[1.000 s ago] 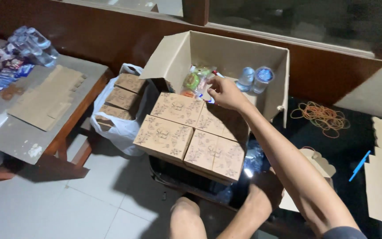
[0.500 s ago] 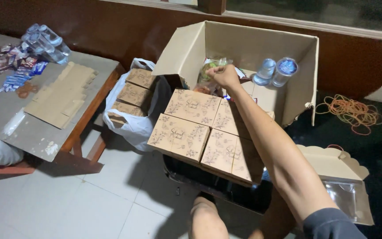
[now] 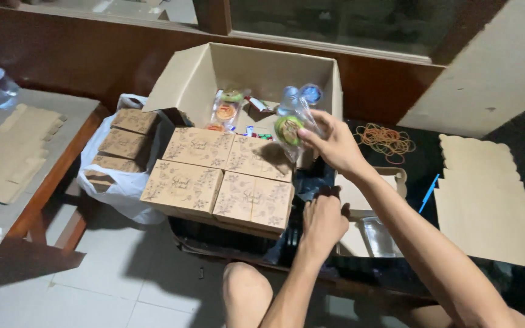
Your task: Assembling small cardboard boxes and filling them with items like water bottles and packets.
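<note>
My right hand [image 3: 334, 144] is raised in front of the big open cardboard carton [image 3: 192, 79] and grips a clear plastic snack packet [image 3: 291, 127] with a round green-rimmed pastry inside. My left hand [image 3: 323, 220] rests lower, fingers curled on the dark edge beside an open small box [image 3: 360, 200]. Several closed brown printed boxes [image 3: 220, 176] lie flat in front of the carton. More wrapped snacks [image 3: 226, 110] and water cups [image 3: 311, 93] sit inside the carton.
A white plastic bag [image 3: 123, 182] holds more brown boxes [image 3: 126, 143] at the left. A grey table [image 3: 7, 200] with flat cardboard [image 3: 10, 152] stands far left. Rubber bands [image 3: 387, 138], a blue pen [image 3: 429, 193] and flat box blanks [image 3: 487, 200] lie right.
My right hand has drawn back out of the carton with a snack packet in its grip. My left hand has come into view near the small open box.
</note>
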